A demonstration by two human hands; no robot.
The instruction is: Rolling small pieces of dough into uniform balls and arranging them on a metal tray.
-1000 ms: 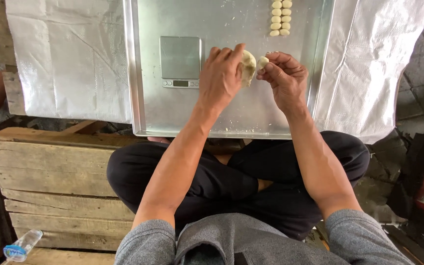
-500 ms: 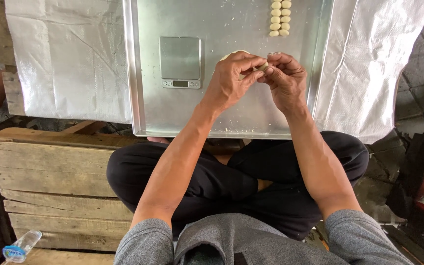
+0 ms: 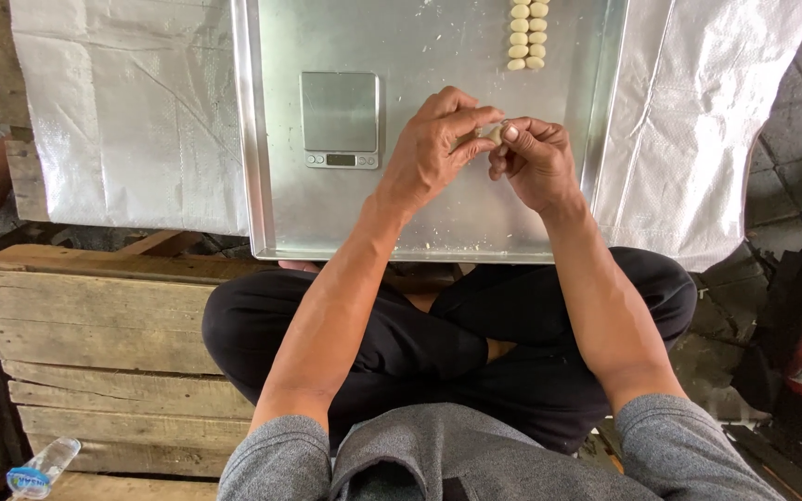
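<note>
Both hands meet at upper centre of frame over the metal tray (image 3: 271, 186). Left hand (image 3: 433, 153) and right hand (image 3: 536, 162) share a narrow fingertip grip on one small dough piece (image 3: 493, 134), held above the tray, not touching it. Finished dough pieces (image 3: 526, 35) sit in two rows at top, right of the digital scale (image 3: 340, 121). Risk: piece is tiny and pinched; uneven pressure likely squashes it or lets it drop onto the crumbed tray.

Ten dough pieces (image 3: 528, 37), one scale (image 3: 340, 119)
</note>
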